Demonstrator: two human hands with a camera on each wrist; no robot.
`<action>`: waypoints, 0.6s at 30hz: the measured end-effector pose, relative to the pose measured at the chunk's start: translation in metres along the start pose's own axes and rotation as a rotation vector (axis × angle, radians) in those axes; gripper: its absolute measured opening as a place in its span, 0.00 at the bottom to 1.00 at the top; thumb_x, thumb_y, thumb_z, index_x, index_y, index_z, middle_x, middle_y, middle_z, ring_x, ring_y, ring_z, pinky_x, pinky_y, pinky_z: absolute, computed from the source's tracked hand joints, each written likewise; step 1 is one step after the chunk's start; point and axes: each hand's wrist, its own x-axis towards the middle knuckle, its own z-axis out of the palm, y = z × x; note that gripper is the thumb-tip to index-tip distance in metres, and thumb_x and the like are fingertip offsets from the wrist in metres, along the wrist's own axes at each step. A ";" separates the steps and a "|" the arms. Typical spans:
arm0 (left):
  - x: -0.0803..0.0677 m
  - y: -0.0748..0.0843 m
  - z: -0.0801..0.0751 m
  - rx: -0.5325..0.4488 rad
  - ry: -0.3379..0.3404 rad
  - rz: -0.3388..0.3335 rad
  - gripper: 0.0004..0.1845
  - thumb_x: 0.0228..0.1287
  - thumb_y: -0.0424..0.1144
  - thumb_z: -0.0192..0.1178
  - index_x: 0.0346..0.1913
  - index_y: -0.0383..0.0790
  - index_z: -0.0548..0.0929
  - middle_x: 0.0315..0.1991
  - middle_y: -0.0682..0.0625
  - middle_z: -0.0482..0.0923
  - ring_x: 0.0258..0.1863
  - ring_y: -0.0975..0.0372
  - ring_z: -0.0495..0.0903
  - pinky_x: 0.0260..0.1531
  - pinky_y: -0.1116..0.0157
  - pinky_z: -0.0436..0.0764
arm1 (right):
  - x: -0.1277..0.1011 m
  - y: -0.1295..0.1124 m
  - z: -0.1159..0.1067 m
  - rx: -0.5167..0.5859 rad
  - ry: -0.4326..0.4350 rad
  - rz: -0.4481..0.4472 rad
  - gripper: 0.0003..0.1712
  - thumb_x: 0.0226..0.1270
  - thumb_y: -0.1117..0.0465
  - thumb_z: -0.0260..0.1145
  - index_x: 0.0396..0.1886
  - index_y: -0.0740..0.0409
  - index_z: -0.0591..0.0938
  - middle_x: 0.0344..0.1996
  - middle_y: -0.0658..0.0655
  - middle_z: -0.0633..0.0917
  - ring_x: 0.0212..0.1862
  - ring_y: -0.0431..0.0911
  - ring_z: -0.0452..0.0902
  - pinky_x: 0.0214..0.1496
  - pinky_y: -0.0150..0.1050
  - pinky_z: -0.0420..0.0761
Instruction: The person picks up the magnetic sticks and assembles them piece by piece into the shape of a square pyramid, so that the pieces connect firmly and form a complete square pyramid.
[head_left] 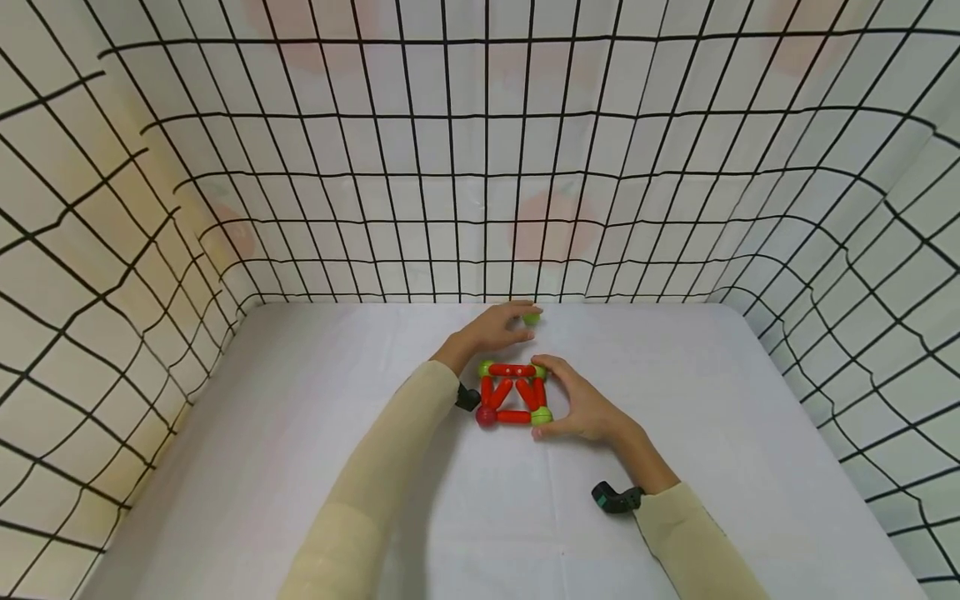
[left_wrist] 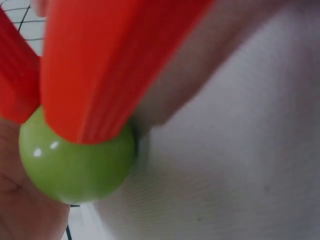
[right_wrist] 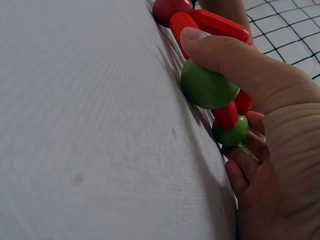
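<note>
Red rod-and-ball square (head_left: 513,392) at frame centre, gripped on its right side by right hand (head_left: 581,406); just above, left hand (head_left: 495,329) pinching loose green ball (head_left: 532,317)

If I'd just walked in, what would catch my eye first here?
Most likely the bright square frame of red rods and balls lying mid-table on the white cloth. The right hand grips its right side, thumb on a green corner ball. The left hand reaches behind it to a loose green ball, near the black-gridded walls.
</note>
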 end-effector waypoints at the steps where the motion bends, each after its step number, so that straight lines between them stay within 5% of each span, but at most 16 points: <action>1: 0.000 -0.001 0.001 -0.008 0.015 -0.006 0.28 0.76 0.47 0.60 0.75 0.49 0.71 0.78 0.49 0.65 0.77 0.54 0.64 0.79 0.52 0.62 | 0.000 0.000 0.000 0.001 -0.001 -0.004 0.67 0.43 0.41 0.86 0.81 0.45 0.59 0.80 0.48 0.60 0.82 0.54 0.53 0.80 0.66 0.57; 9: -0.010 -0.008 0.003 -0.134 0.172 -0.048 0.17 0.72 0.38 0.65 0.60 0.43 0.81 0.59 0.50 0.82 0.58 0.57 0.81 0.65 0.60 0.79 | -0.001 -0.002 0.000 -0.003 0.005 0.002 0.67 0.43 0.41 0.86 0.81 0.45 0.59 0.80 0.50 0.60 0.81 0.55 0.54 0.79 0.67 0.58; 18: -0.038 -0.014 -0.005 -0.272 0.250 -0.091 0.24 0.69 0.45 0.69 0.65 0.41 0.81 0.59 0.49 0.84 0.57 0.57 0.84 0.62 0.62 0.82 | -0.001 -0.001 0.002 -0.009 0.010 0.017 0.68 0.42 0.39 0.86 0.81 0.43 0.59 0.80 0.49 0.61 0.82 0.54 0.54 0.79 0.65 0.58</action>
